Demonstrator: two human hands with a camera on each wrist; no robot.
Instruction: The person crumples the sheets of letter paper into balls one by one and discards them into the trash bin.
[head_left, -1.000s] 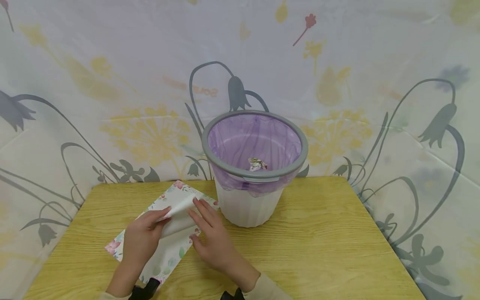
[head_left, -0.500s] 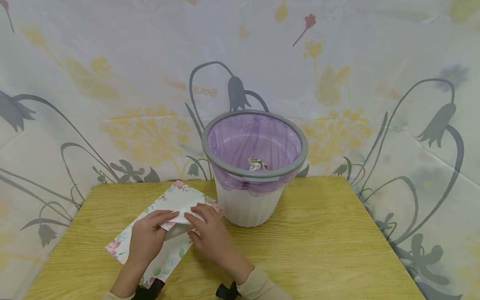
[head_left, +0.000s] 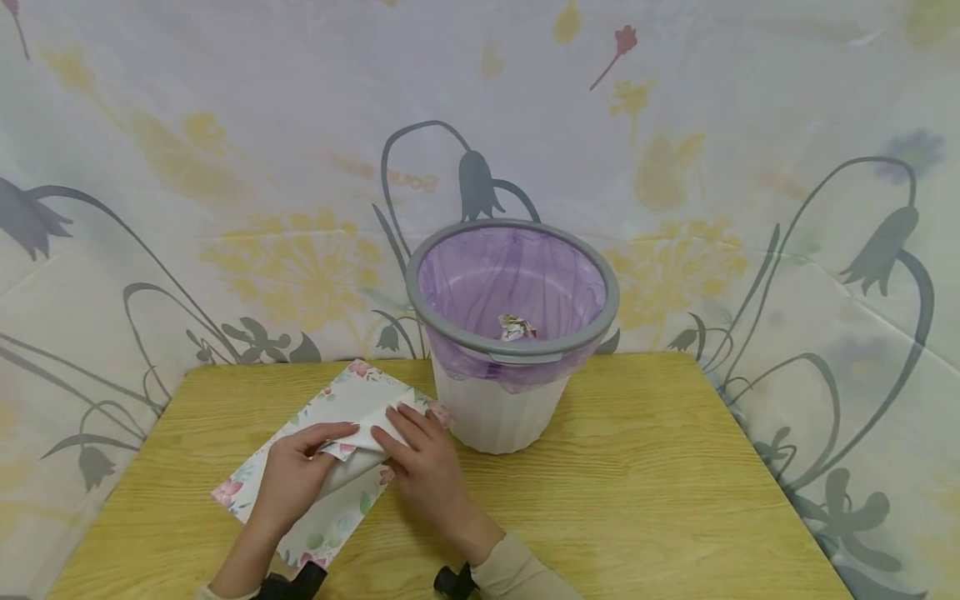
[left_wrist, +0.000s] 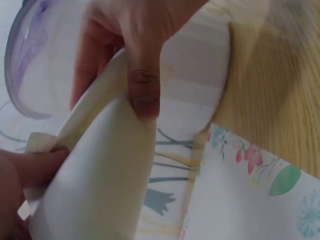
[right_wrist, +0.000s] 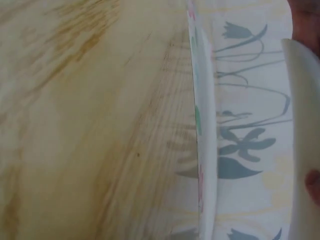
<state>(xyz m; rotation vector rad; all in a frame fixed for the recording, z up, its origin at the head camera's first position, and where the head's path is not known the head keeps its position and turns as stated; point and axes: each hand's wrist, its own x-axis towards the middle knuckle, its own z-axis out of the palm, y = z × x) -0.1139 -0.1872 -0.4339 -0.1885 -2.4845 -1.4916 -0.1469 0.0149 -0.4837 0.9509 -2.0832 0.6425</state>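
Both hands pinch a sheet of paper with a floral border [head_left: 371, 429], held bent into a curve above the table, its plain white side showing. The left hand [head_left: 295, 477] has thumb and fingers at the sheet's left part, beside a small turned corner. At the sheet's right part, the right hand [head_left: 429, 471] spreads its fingers over the top with the thumb beneath. In the left wrist view, the right thumb [left_wrist: 144, 85] presses on the curled white paper [left_wrist: 105, 170]. Below the held sheet, another floral-bordered sheet [head_left: 330, 525] lies flat on the table.
A white wastebasket [head_left: 495, 412] with a grey rim and a purple liner [head_left: 480, 287] stands behind the right hand. Inside is a crumpled wrapper [head_left: 517, 327]. The wood-grain table [head_left: 637, 483] backs onto a cloth [head_left: 300, 125] printed with flowers.
The held sheet has bent further, with a corner turned down between the hands. The left hand has shifted slightly right, and the right hand's fingers have closed in on the paper.
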